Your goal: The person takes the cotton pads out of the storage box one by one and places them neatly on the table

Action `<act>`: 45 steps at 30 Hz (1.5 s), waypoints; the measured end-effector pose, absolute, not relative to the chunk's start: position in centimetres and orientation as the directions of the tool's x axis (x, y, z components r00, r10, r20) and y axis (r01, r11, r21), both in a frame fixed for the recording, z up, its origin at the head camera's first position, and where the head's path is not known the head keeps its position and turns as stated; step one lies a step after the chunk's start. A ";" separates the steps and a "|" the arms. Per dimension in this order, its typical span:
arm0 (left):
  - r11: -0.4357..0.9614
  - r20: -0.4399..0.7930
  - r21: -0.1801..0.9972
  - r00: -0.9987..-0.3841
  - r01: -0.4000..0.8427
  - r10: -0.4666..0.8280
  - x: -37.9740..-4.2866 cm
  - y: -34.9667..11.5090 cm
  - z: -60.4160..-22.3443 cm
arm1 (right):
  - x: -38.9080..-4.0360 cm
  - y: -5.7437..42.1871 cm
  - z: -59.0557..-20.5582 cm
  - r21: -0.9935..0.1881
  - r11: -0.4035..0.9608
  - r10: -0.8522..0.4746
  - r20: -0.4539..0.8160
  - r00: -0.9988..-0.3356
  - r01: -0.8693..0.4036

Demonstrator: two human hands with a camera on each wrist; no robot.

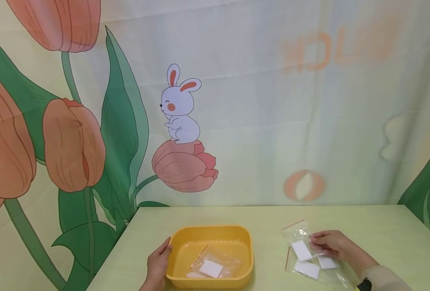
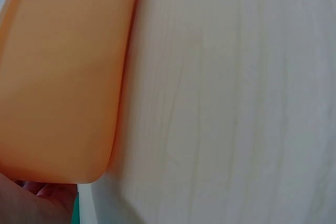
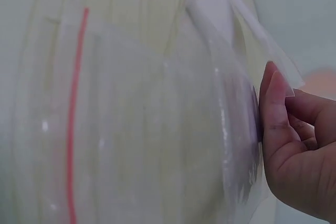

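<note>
Clear bag [image 1: 219, 258] in yellow tub [image 1: 209, 284]

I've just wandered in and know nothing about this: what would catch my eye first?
Probably the bright yellow tray on the table, its left side gripped by the left hand. Behind it, left of centre on the backdrop, a printed white rabbit sits on a tulip. To the tray's right, the right hand pinches a clear bag holding something white.
</note>
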State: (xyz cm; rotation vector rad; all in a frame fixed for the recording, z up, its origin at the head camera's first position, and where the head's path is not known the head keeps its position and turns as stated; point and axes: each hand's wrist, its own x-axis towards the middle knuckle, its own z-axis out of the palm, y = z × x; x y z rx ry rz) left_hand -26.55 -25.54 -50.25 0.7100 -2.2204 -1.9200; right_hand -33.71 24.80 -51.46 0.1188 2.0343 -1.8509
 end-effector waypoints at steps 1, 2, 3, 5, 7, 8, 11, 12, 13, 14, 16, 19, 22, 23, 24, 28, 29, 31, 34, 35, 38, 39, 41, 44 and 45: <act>0.082 -0.209 0.960 -0.882 -0.267 -0.421 -26.6 -25.5 -50.3 | -33.7 24.7 -51.4 -0.940 0.129 -0.186 -0.336 -0.923 0.316; 0.079 -0.211 0.960 -0.883 -0.267 -0.420 -26.6 -25.5 -50.2 | -33.6 24.7 -51.4 -0.941 0.134 -0.185 -0.332 -0.925 0.310; 0.078 -0.211 0.961 -0.883 -0.267 -0.420 -26.6 -25.5 -50.3 | -33.6 24.6 -51.4 -0.942 0.143 -0.184 -0.326 -0.927 0.303; 0.075 -0.211 0.961 -0.883 -0.266 -0.420 -26.5 -25.5 -50.3 | -33.5 24.4 -51.2 -0.943 0.170 -0.175 -0.315 -0.933 0.286; 0.076 -0.210 0.961 -0.883 -0.265 -0.420 -26.5 -25.5 -50.3 | -33.4 24.1 -51.1 -0.939 0.205 -0.154 -0.309 -0.939 0.276; 0.078 -0.208 0.962 -0.883 -0.263 -0.420 -26.5 -25.5 -50.3 | -33.4 24.0 -51.0 -0.937 0.224 -0.147 -0.306 -0.941 0.270; 0.083 -0.202 0.962 -0.885 -0.259 -0.420 -26.6 -25.6 -50.4 | -33.4 23.7 -50.9 -0.926 0.271 -0.117 -0.303 -0.946 0.263; 0.085 -0.200 0.963 -0.887 -0.257 -0.417 -26.6 -25.6 -50.5 | -33.4 23.6 -50.8 -0.923 0.281 -0.106 -0.303 -0.947 0.264; 0.087 -0.198 0.963 -0.887 -0.256 -0.416 -26.6 -25.6 -50.5 | -33.4 23.5 -50.8 -0.921 0.289 -0.103 -0.300 -0.948 0.260; 0.088 -0.198 0.963 -0.887 -0.256 -0.416 -26.6 -25.7 -50.5 | -33.4 23.5 -50.7 -0.920 0.297 -0.102 -0.295 -0.950 0.254; 0.091 -0.199 0.962 -0.887 -0.258 -0.416 -26.6 -25.7 -50.5 | -33.5 23.5 -50.6 -0.917 0.310 -0.094 -0.294 -0.951 0.252; 0.095 -0.196 0.962 -0.887 -0.257 -0.419 -26.6 -25.7 -50.6 | -33.5 23.5 -50.4 -0.910 0.333 -0.091 -0.293 -0.952 0.249; 0.096 -0.196 0.961 -0.885 -0.259 -0.423 -26.6 -25.6 -50.6 | -33.6 23.5 -50.1 -0.902 0.354 -0.089 -0.296 -0.951 0.248; 0.093 -0.198 0.961 -0.885 -0.259 -0.422 -26.6 -25.6 -50.6 | -33.6 23.5 -50.0 -0.899 0.360 -0.087 -0.297 -0.951 0.248; 0.091 -0.200 0.961 -0.885 -0.261 -0.421 -26.6 -25.6 -50.6 | -33.6 23.5 -50.0 -0.898 0.364 -0.086 -0.297 -0.951 0.248; 0.086 -0.201 0.962 -0.885 -0.259 -0.419 -26.6 -25.7 -50.5 | -33.5 23.7 -50.0 -0.894 0.379 -0.089 -0.291 -0.953 0.238; 0.086 -0.200 0.962 -0.886 -0.258 -0.418 -26.6 -25.7 -50.5 | -33.5 23.7 -49.9 -0.892 0.385 -0.088 -0.289 -0.953 0.235; 0.084 -0.202 0.962 -0.886 -0.259 -0.418 -26.6 -25.7 -50.4 | -33.5 23.7 -49.9 -0.887 0.404 -0.089 -0.281 -0.956 0.223; 0.078 -0.213 0.960 -0.883 -0.268 -0.418 -26.7 -25.6 -50.3 | -33.4 23.7 -49.7 -0.874 0.442 -0.085 -0.268 -0.960 0.204; 0.076 -0.216 0.960 -0.883 -0.271 -0.417 -26.7 -25.7 -50.3 | -33.4 23.7 -49.6 -0.867 0.458 -0.085 -0.261 -0.962 0.195; 0.074 -0.224 0.957 -0.880 -0.279 -0.418 -26.7 -25.6 -50.2 | -33.4 23.7 -49.2 -0.849 0.497 -0.089 -0.255 -0.963 0.179; 0.074 -0.225 0.957 -0.881 -0.279 -0.417 -26.7 -25.6 -50.2 | -33.4 23.7 -49.0 -0.843 0.508 -0.088 -0.256 -0.963 0.178; 0.073 -0.225 0.958 -0.881 -0.279 -0.416 -26.7 -25.6 -50.2 | -33.4 23.8 -48.8 -0.829 0.528 -0.083 -0.262 -0.961 0.181; 0.074 -0.223 0.958 -0.880 -0.278 -0.419 -26.6 -25.6 -50.2 | -33.5 24.0 -48.4 -0.804 0.566 -0.076 -0.273 -0.959 0.183; 0.077 -0.220 0.958 -0.881 -0.276 -0.419 -26.6 -25.6 -50.2 | -33.5 24.1 -48.2 -0.795 0.578 -0.073 -0.278 -0.958 0.187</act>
